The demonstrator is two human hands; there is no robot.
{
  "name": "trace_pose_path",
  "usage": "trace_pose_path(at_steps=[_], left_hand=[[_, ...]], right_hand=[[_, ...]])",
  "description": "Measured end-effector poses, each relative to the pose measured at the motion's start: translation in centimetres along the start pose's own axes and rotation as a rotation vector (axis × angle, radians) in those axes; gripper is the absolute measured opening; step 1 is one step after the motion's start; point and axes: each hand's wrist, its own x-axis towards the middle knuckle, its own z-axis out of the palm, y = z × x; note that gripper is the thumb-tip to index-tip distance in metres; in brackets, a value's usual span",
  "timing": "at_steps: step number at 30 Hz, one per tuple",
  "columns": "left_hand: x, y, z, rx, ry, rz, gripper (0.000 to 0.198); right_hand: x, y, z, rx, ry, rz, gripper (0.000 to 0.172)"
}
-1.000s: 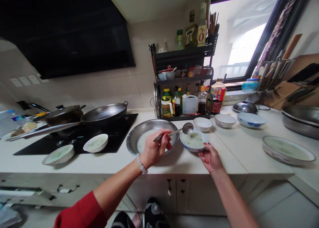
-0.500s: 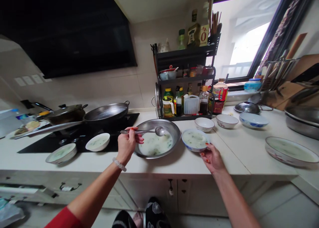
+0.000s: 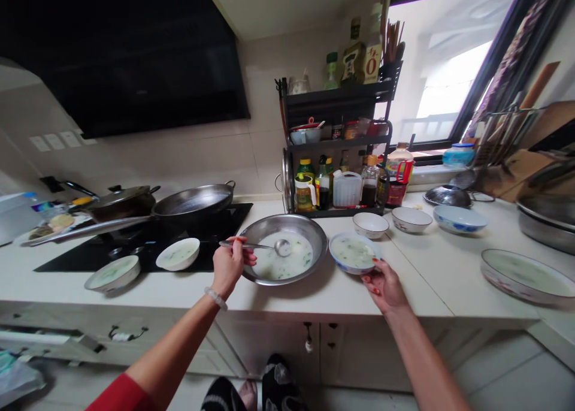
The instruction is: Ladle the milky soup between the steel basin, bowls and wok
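Note:
My left hand point(image 3: 230, 266) is closed around the handle of a metal ladle point(image 3: 268, 246). The ladle's scoop rests in the pale soup inside a wide steel basin point(image 3: 314, 234) at the counter's middle. My right hand point(image 3: 383, 286) grips the near rim of a small blue-edged bowl point(image 3: 353, 254) filled with the same soup, just right of the basin.
Two filled white bowls point(image 3: 178, 253) sit left by the black cooktop point(image 3: 135, 249) with a wok point(image 3: 193, 200). Empty bowls point(image 3: 371, 224) stand behind. A condiment rack point(image 3: 335, 153) is at the back, a large plate point(image 3: 521, 270) at right.
The ladle left the small bowl, swung left and dropped into the basin's soup. My right hand stayed on the small bowl.

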Motion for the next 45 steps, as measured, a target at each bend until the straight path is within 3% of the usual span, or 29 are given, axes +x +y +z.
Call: trace_pose_path(at_steps=[8,15,21,27,35,39,42,45], left_hand=[[1.4,0.1,-0.7,-0.119,0.112,-0.117,0.015],[1.5,1.0,-0.6,-0.155,0.106,-0.148,0.016],[1.4,3.2,0.5,-0.152,0.072,-0.135,0.016],[0.9,5.7,2.8,-0.187,0.029,-0.139,0.015],[-1.0,7.4,7.0,-0.264,-0.116,-0.038,0.017],[-2.5,7.4,8.8,-0.251,-0.25,0.036,0.024],[-3.8,6.8,9.3,-0.203,-0.359,0.175,0.03],[-4.7,6.1,8.9,-0.06,-0.453,0.424,0.027]], right_hand=[[0.0,0.1,0.0,0.003,0.003,0.001,0.032],[-0.1,0.0,0.1,0.004,0.004,-0.002,0.031],[-0.1,-0.1,0.2,0.005,0.011,0.003,0.033],[-0.1,-0.1,0.3,0.004,0.018,0.002,0.033],[-0.1,0.0,0.1,-0.002,0.01,0.006,0.034],[-0.1,0.0,0.1,0.0,0.01,0.007,0.034],[0.0,0.1,0.1,0.005,0.015,0.004,0.035],[0.0,0.1,0.0,0.006,0.016,0.006,0.035]])
